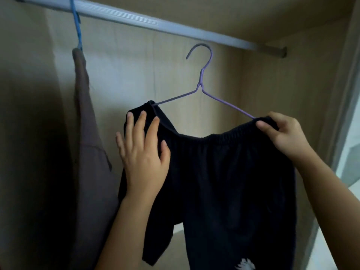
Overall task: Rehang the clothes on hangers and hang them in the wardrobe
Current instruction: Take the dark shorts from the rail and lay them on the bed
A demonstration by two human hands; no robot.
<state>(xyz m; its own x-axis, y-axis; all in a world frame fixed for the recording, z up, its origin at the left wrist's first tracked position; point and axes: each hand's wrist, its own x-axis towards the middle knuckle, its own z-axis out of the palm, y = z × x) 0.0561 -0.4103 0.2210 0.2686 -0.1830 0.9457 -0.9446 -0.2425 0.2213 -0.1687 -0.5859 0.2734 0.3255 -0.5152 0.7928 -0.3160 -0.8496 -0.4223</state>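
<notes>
Fingers [140,123] of the left hand [144,158] are lying straight and spread apart, pressing flat on the left end of the waistband of the dark navy fabric trousers [233,182], with the thumb resting on the cloth beside them. The right hand [286,135] is pinching the waistband's other end, its thumb [262,126] and curled fingers clamping the cloth where the hanger's arm is entering it.

Between the two sets of fingers the elastic waistband is sagging in a shallow curve, its long axis running side to side, while the legs are hanging straight down below the fingers. A white print [244,265] is showing on the leg far below the right fingers.

Just above and between the fingers, the thin purple wire hanger [202,78] is carrying the trousers, both arms disappearing into the waistband. Its arms are running left to right, the right end sitting a little lower, and its hook is pointing up, curling over toward the left, hanging free below the rail.

Beyond the fingers, the beige wooden wardrobe [272,84] is holding a brown garment [87,123], which is hanging left of the left fingers on a blue hanger [77,28]. That hanger is hooking over the pale grey ribbed rail [136,19], which is crossing above both hands.
</notes>
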